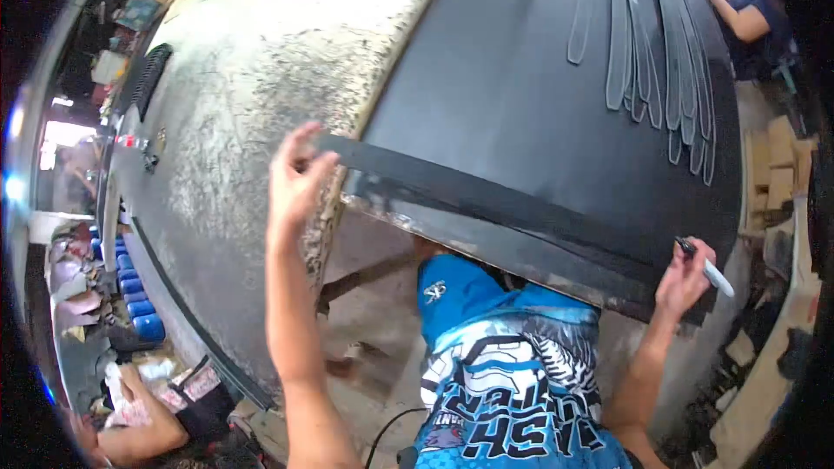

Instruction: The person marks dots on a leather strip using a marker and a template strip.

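My left hand (pixel 297 178) is at the left end of a long flat black strip (pixel 469 191), fingers curled and thumb overlapping its end. The strip lies across the near part of a large black sheet (pixel 495 61), running down toward the right. In my right hand (pixel 685 282) is a marker with a white barrel (pixel 718 280) and a black end, pinched between thumb and fingers close over the sheet's near right corner. Several thin dark looped strips (pixel 638 61) lie on the sheet farther back.
A worn, pale, stained board (pixel 243 78) adjoins the sheet on the left. A black ribbed piece (pixel 152 78) rests on its far left side. Blue rolls (pixel 143 313) stand at lower left near a person's arm (pixel 143 426). Another person's arm (pixel 738 17) reaches in at upper right.
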